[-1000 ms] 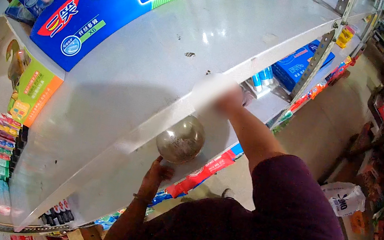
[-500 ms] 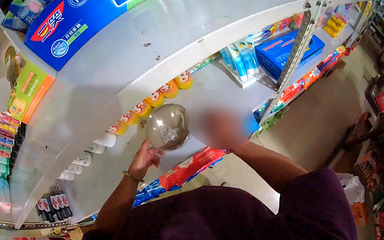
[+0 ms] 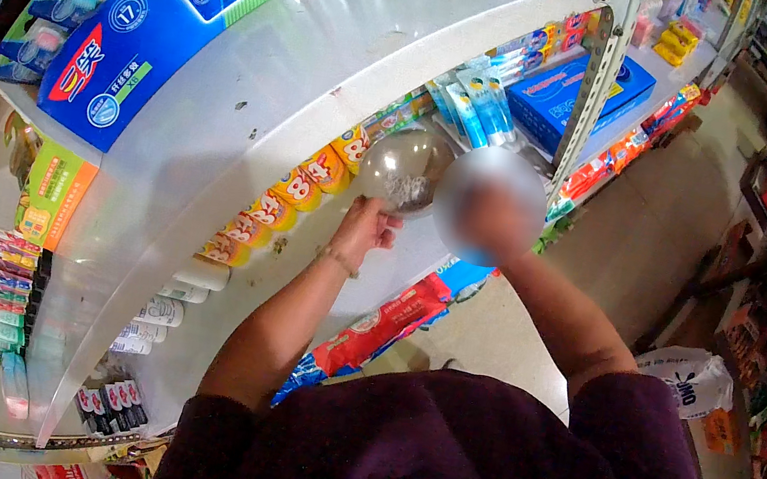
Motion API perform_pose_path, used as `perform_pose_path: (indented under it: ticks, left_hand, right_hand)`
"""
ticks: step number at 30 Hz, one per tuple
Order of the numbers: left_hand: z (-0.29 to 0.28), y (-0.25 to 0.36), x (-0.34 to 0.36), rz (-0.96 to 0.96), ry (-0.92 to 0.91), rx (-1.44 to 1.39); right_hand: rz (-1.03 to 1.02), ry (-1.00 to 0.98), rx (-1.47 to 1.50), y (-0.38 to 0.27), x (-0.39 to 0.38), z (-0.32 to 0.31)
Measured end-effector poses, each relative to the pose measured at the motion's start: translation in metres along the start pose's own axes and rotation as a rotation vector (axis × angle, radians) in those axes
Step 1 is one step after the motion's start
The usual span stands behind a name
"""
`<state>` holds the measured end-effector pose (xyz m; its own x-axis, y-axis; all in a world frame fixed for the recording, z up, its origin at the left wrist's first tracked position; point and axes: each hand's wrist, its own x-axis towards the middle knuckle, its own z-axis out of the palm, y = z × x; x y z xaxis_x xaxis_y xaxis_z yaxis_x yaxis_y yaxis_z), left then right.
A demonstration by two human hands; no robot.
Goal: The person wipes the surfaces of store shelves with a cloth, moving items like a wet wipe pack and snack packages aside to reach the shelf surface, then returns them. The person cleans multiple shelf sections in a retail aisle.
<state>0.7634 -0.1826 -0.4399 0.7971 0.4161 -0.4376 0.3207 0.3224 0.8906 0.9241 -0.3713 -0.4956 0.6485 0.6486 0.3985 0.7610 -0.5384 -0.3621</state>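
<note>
Above a smooth, grey-white lower shelf (image 3: 289, 290), the head view shows the left hand (image 3: 369, 227), half curled, pinching the edge of a shiny, round, silver metal bowl (image 3: 401, 163). Beside it, the right hand (image 3: 494, 215) is blurry; I cannot tell its grip. Holding the bowl seems the step now, needing a steady pinch.

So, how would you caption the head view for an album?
Left hand holds a shiny round bowl by a shelf; right hand alongside, blurred.

Left forearm (image 3: 276, 333) angled up-right, right forearm (image 3: 568, 321) up-left. Left hand (image 3: 371, 229) raised, fingers partly curled. Right hand (image 3: 496, 220) just beside, blurred, finger pose unreadable.
</note>
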Motion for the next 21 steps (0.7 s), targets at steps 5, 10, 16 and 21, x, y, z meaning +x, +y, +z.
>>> perform_pose_path:
  ticks: [5,10,16,21]
  left_hand:
    - [0.015,-0.003,0.044,-0.048,0.003,-0.018]
    - [0.030,0.007,0.040,-0.122,0.050,0.031]
    - [0.004,-0.028,-0.023,0.129,0.122,0.174]
    - [-0.068,-0.067,-0.150,0.180,-0.079,0.280]
  right_hand:
    - [0.009,-0.001,-0.015,-0.001,-0.003,0.002]
    - [-0.055,-0.078,-0.002,-0.042,-0.035,-0.004]
    - [-0.180,-0.134,0.042,-0.104,-0.055,-0.002]
    - [-0.276,-0.151,0.052,-0.135,-0.028,0.013]
